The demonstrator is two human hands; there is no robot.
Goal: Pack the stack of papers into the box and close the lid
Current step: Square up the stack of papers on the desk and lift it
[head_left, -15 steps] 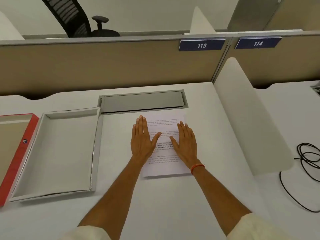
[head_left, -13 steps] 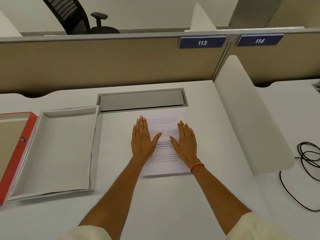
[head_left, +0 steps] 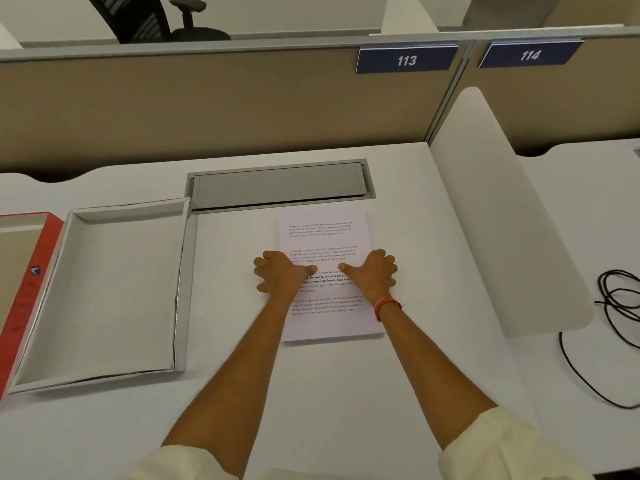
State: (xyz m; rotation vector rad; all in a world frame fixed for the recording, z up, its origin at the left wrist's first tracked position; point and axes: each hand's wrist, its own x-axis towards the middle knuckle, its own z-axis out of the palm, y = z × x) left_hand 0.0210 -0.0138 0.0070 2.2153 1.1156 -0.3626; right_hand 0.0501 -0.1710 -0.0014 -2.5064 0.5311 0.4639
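Note:
A stack of papers (head_left: 323, 230) with printed text lies flat on the white desk, in the middle. My left hand (head_left: 281, 273) is at its left edge and my right hand (head_left: 373, 271) at its right edge. On each hand the fingers curl down over the side and the thumb presses on the top sheet. The open white box (head_left: 114, 292) sits to the left of the stack with nothing inside. Its red lid (head_left: 26, 299) lies upside down at the far left, touching the box and partly out of frame.
A grey cable hatch (head_left: 277, 185) is set into the desk just behind the stack. A white curved divider (head_left: 502, 220) stands to the right, with a coiled black cable (head_left: 620, 303) beyond it. A tan partition wall (head_left: 207, 105) closes the back.
Both hands lay flat and open on top of the stack; they have now slid apart to its side edges and curled their fingers around them. The stack has not moved.

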